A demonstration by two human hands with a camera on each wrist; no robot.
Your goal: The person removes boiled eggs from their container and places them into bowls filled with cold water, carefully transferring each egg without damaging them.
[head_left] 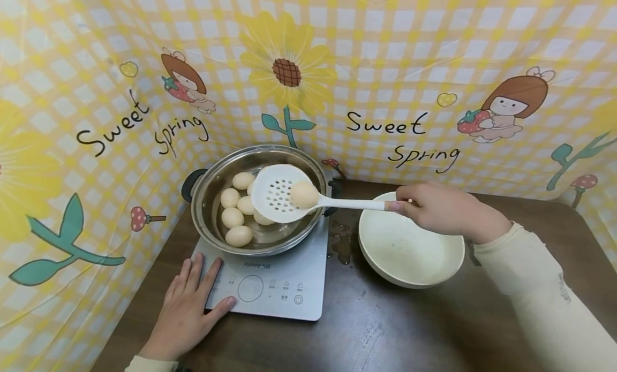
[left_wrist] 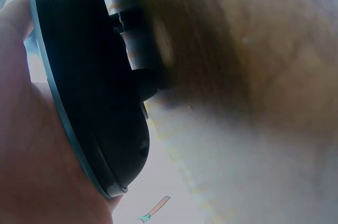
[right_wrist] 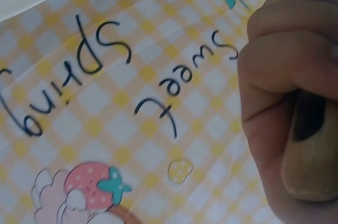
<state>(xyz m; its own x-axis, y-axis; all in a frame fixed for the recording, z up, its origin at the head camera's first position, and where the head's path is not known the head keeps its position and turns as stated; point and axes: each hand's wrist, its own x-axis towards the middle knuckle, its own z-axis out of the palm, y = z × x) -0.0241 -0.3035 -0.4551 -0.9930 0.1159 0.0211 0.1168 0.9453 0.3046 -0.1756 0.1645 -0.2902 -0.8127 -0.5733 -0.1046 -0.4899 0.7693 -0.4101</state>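
Observation:
My right hand (head_left: 436,209) grips the handle of a white slotted spoon (head_left: 275,187). Its wooden handle end (right_wrist: 311,168) sticks out of the curled fingers in the right wrist view. One egg (head_left: 303,194) lies in the spoon's bowl, above the right part of a steel pot (head_left: 262,249). Several eggs (head_left: 239,236) sit inside that pot, some partly hidden by the spoon. With fingers spread and straight, my left hand (head_left: 180,308) rests at the left edge of a white induction cooker (head_left: 299,278) under the pot. A dark rounded body (left_wrist: 95,76) fills part of the left wrist view.
A white bowl (head_left: 409,254) stands right of the cooker, partly below my right hand. Water spots (head_left: 341,246) lie between them on the dark wooden table (head_left: 385,329). A yellow checked cloth (head_left: 385,51) rises behind and at the left. The pot has black side handles (head_left: 193,184).

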